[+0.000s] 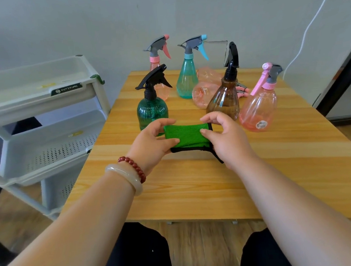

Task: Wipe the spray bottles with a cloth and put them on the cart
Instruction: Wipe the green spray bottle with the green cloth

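A folded green cloth [184,137] is held over the near middle of a wooden table [195,183]. It is pinched at its left end by the left hand [152,142] and at its right end by the right hand [228,138], fingers curled. Just beyond, a dark green spray bottle [152,111], a brown bottle [224,103] and a pink bottle [259,109] are stood upright. A white cart [41,97] is placed left of the table.

A wooden table [195,183] stands against a grey wall [78,25] over wood floor [200,246].
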Demonstrator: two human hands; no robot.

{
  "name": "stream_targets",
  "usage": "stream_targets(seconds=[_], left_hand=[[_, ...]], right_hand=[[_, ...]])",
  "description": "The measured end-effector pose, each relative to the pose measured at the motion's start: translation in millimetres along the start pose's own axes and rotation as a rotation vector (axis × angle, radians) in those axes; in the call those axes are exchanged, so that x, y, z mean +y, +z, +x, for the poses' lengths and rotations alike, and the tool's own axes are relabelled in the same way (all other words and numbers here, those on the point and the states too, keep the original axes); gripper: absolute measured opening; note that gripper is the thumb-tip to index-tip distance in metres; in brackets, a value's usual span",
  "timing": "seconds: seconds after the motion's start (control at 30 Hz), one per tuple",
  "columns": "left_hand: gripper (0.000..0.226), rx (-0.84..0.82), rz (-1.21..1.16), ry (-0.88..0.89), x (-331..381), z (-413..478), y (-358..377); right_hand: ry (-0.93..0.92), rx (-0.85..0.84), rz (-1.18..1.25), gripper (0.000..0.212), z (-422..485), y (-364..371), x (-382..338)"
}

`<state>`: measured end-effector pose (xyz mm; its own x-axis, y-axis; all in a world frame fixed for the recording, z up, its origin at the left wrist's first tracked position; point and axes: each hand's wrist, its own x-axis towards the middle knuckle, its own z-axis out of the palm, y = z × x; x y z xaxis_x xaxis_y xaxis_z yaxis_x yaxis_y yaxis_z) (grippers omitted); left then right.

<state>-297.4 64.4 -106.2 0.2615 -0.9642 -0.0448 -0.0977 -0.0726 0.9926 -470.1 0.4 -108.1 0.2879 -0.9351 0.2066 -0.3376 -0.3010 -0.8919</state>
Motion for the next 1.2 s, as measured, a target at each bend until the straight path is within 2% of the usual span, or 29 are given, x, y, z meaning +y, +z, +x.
stream_targets(seconds=[0.1,0.23,0.4,0.5,0.6,0.77,0.9,1.03,1.1,1.2], left_hand=[[0.04,0.06,0.263,0.052,-4.3,2.2,1.3],[0.038,0.057,0.636,0.107,-15.5,1.6,3.4],[0.034,0.073,0.661,0.208,-24.4,1.0,-4.6],[0.031,0.154,0.682,0.311,-26.3,1.0,-8.9],[0.03,0.312,0.66,0.364,-25.8,0.2,-14.3],[0.048,0.448,0.593,0.289,-15.0,10.3,-21.8],[0.073,0.435,0.563,0.202,-11.1,30.0,-20.8],[0.09,0.431,0.518,0.157,-8.2,51.7,-18.5],[0.088,0.416,0.465,0.133,-7.7,59.9,-19.0],[0.074,0.416,0.432,0.156,-10.8,63.5,-21.3]], right_hand=[[-0.144,-0.011,-0.25,0.017,-0.6,0.1,4.8],[-0.145,-0.074,-0.449,0.018,-3.8,2.3,18.7],[-0.231,-0.102,-0.706,0.029,-10.9,0.1,21.2],[-0.294,-0.337,-0.8,0.05,-11.3,3.4,13.5],[-0.258,-0.424,-0.897,0.048,-12.0,8.6,19.3],[-0.324,-0.231,-0.82,0.037,-6.3,13.7,22.1],[-0.379,-0.065,-0.64,0.033,-0.2,26.7,18.0],[-0.443,0.059,-0.562,0.031,4.8,30.0,14.2],[-0.47,0.113,-0.545,0.031,5.9,29.4,15.3],[-0.456,0.167,-0.516,0.03,8.4,28.5,18.2]])
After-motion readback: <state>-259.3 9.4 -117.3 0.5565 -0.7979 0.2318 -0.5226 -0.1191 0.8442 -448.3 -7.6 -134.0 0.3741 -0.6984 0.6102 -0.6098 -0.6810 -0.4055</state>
